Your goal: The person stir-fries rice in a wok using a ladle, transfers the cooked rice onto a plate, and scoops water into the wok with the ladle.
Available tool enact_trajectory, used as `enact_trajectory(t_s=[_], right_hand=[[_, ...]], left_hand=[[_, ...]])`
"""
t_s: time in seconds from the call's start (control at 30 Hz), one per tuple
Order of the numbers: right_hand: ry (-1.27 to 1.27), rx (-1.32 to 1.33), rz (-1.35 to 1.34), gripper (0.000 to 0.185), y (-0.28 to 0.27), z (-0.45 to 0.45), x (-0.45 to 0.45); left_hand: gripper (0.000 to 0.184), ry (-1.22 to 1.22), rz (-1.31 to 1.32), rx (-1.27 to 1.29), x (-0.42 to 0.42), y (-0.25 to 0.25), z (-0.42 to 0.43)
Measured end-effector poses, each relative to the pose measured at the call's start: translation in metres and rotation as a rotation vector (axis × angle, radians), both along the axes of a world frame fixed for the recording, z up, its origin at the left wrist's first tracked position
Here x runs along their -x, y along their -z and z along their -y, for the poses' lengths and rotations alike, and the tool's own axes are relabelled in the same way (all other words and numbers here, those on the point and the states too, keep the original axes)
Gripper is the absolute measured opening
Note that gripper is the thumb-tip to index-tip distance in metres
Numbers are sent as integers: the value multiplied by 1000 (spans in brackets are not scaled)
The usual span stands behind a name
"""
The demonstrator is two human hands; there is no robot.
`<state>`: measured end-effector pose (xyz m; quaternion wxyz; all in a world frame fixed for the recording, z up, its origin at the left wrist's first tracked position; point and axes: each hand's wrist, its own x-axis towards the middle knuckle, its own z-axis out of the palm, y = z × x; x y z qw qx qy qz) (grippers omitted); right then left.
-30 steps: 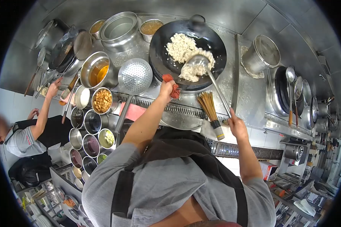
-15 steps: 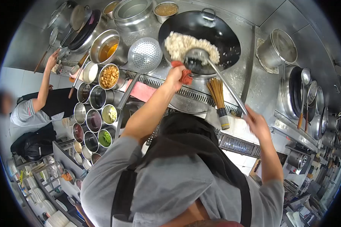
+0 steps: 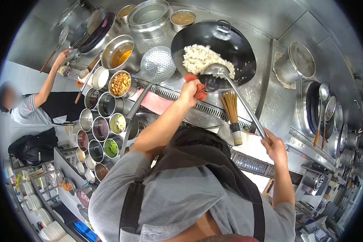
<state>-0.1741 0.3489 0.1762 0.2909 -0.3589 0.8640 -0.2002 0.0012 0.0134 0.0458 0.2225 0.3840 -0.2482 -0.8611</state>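
A large black wok (image 3: 240, 44) holds a pale, rice-like food (image 3: 201, 56) on its left and lower side. My left hand (image 3: 190, 90) is closed round a red cloth (image 3: 201, 92) at the wok's near edge; whether it grips a handle under the cloth is hidden. My right hand (image 3: 275, 146) grips the end of a long metal ladle (image 3: 246, 103), whose bowl rests in the wok against the food. A bamboo brush (image 3: 231, 113) lies just below the wok, between my hands. Left of the wok is a perforated strainer (image 3: 158, 63).
Several metal containers stand at the left, among them one with orange liquid (image 3: 121, 56) and one with browned pieces (image 3: 121, 84). A co-worker (image 3: 32, 107) reaches toward pans at the far left. A deep pot (image 3: 296, 62) and stacked woks (image 3: 310, 105) are at the right.
Since a second ago the wok has tilted and the food lies more to its left. My right hand has moved right and down with the ladle. The view has shifted.
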Motion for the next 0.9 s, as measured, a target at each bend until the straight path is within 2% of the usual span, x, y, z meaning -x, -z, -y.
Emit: enact_trajectory(t_s=[0.07,0.13,0.2,0.27,0.3,0.37,0.43,0.47,0.5,0.6,0.67,0.7,0.73,0.8,0.83,0.9], right_hand=[[-207,207,-244,45,45,25,10],[-255,255,-409,47,88,44,10],[-184,163,-422,49,48,45,-17],[-146,217,-327,50,19,21,-24],[-117,260,-250,50,8,3,-27],[-103,287,-162,51,-6,-13,-25],[-36,119,-29,50,-14,-14,-24],[-40,121,-35,50,-9,-7,-22],[-82,129,-99,46,5,7,-17],[-102,209,-306,41,71,46,-8],[-62,315,-362,43,72,61,-24],[-23,356,-261,45,61,63,-37],[72,310,-93,46,66,55,-45],[389,428,519,48,66,48,-61],[463,530,698,53,80,42,-61],[524,607,784,54,70,49,-68]], left_hand=[[12,-55,68,112,11,29,13],[8,-27,41,165,-7,51,-9],[4,-1,158,55,-52,51,-55],[8,19,345,41,-77,-17,-90],[8,14,347,39,-76,-16,-82],[11,-32,140,-33,-71,-10,-54],[3,5,-26,71,-37,-26,-13],[6,-82,22,33,-12,-16,3],[9,62,56,59,-2,-6,22],[10,39,174,165,1,32,17],[5,11,138,161,-26,37,-11],[10,-22,273,100,-41,29,-21],[12,-95,265,116,-46,5,-26],[12,-138,196,68,-39,9,1],[12,-137,205,61,-30,11,16],[11,-58,175,199,-2,16,43]])
